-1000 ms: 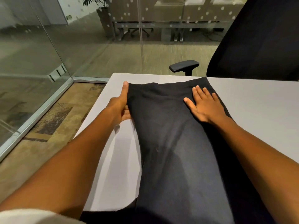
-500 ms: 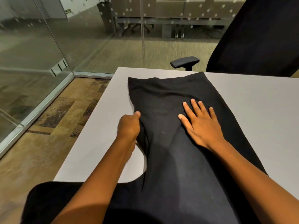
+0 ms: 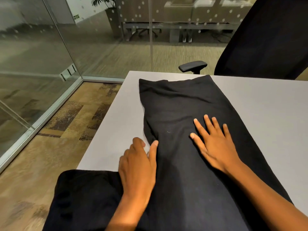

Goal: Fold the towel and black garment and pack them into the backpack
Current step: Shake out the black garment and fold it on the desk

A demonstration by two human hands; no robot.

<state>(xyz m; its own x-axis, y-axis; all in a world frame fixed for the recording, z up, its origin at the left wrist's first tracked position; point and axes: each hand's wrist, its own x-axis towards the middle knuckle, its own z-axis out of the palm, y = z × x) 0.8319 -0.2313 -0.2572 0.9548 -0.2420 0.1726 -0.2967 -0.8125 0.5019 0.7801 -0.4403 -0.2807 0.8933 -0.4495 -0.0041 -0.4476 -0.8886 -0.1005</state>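
Note:
The black garment (image 3: 180,114) lies lengthwise on the grey table (image 3: 258,114), folded into a long strip that runs from the far edge toward me and hangs over the near edge. My right hand (image 3: 215,140) lies flat on its middle with the fingers spread. At the strip's left edge is my left hand (image 3: 138,160): its thumb rests on the cloth and its bent fingers are beside the edge on the table. No towel or backpack is in view.
More black cloth (image 3: 83,197) bulges below the table's near left corner. A black office chair (image 3: 266,39) with an armrest (image 3: 193,66) stands behind the table's far edge. Glass walls (image 3: 41,64) and patterned carpet (image 3: 66,122) lie to the left.
Both hands have slid toward me along the garment, from its far end to its middle. My left hand gripped the left edge half a second ago and now only rests its thumb there.

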